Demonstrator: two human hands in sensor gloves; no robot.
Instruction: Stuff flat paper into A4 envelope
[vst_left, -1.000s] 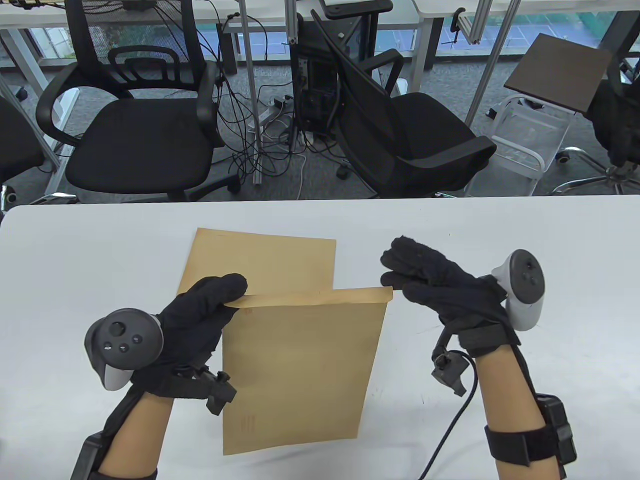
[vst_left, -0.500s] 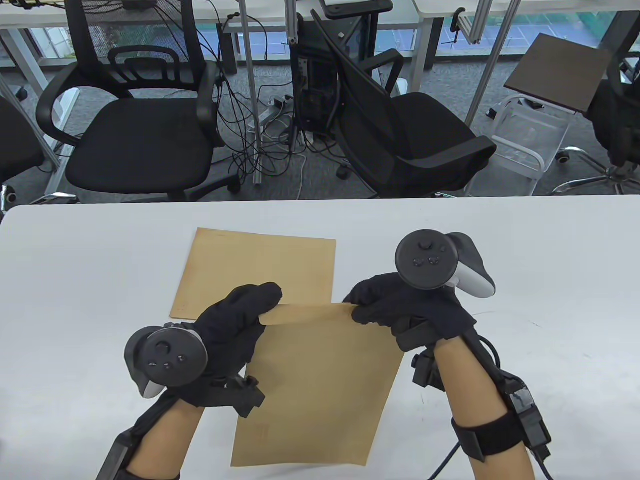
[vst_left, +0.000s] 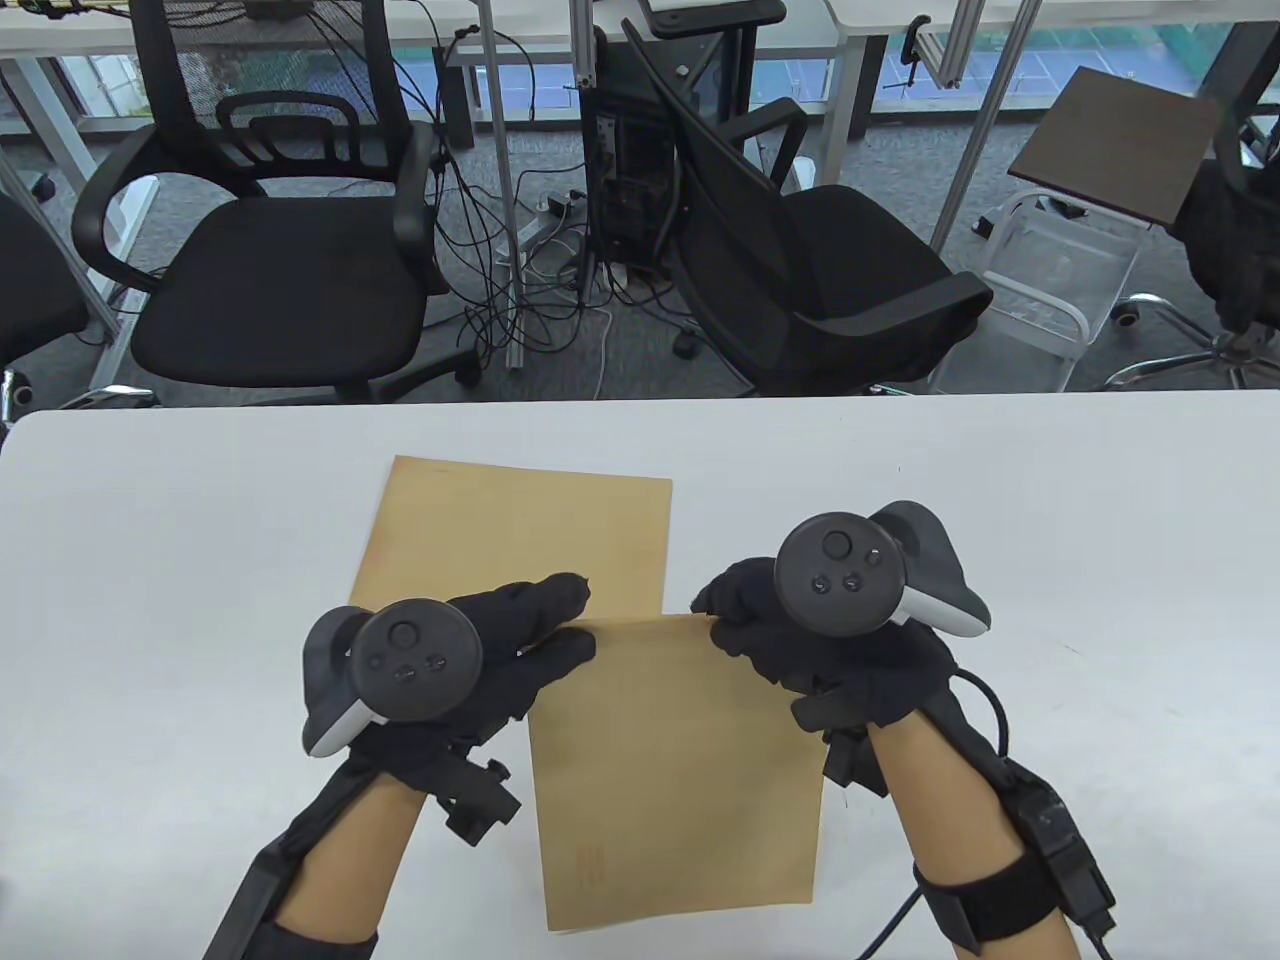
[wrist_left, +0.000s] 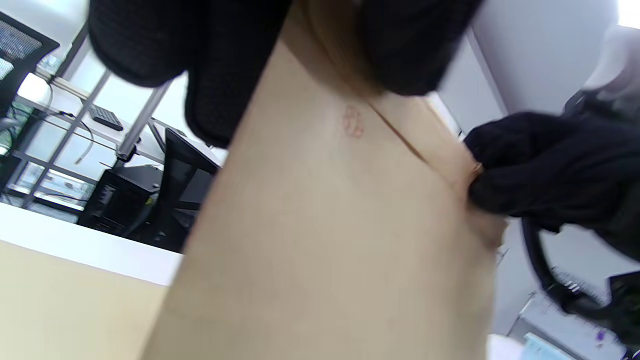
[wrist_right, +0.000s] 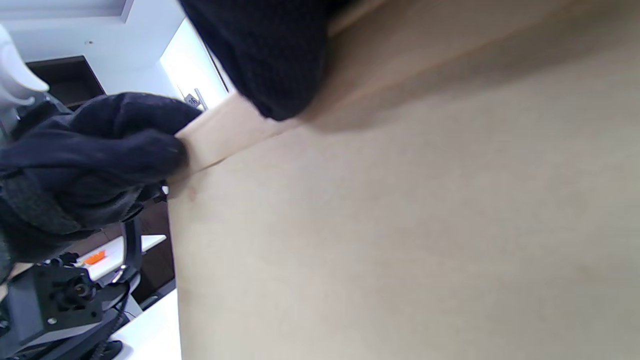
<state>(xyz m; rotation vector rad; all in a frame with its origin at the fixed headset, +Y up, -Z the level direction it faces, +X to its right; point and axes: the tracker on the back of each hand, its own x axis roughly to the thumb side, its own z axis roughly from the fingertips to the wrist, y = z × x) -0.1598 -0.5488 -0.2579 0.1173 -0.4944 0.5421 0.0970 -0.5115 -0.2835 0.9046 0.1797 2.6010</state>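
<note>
A brown A4 envelope (vst_left: 680, 770) with a small red print near its lower edge is held over the table's front. My left hand (vst_left: 560, 632) pinches its top left corner. My right hand (vst_left: 715, 612) pinches its top right corner. A brown flat sheet (vst_left: 520, 535) lies on the white table (vst_left: 1050, 520) just behind, partly hidden by my left hand and the envelope. The left wrist view shows the envelope (wrist_left: 325, 225) close up, with a fold line near its top and my right hand (wrist_left: 540, 170) gripping its far corner. The right wrist view shows the envelope (wrist_right: 400, 225) and my left hand (wrist_right: 100, 150) on its other corner.
The table's far edge runs across the middle of the table view. Behind it stand two black office chairs (vst_left: 270, 270) (vst_left: 830, 280), cables on the floor and a wire cart (vst_left: 1060, 290).
Both hands have come closer together and taken the envelope's top corners. The envelope has shifted right and turned straighter. The open flap seen earlier no longer sticks out.
</note>
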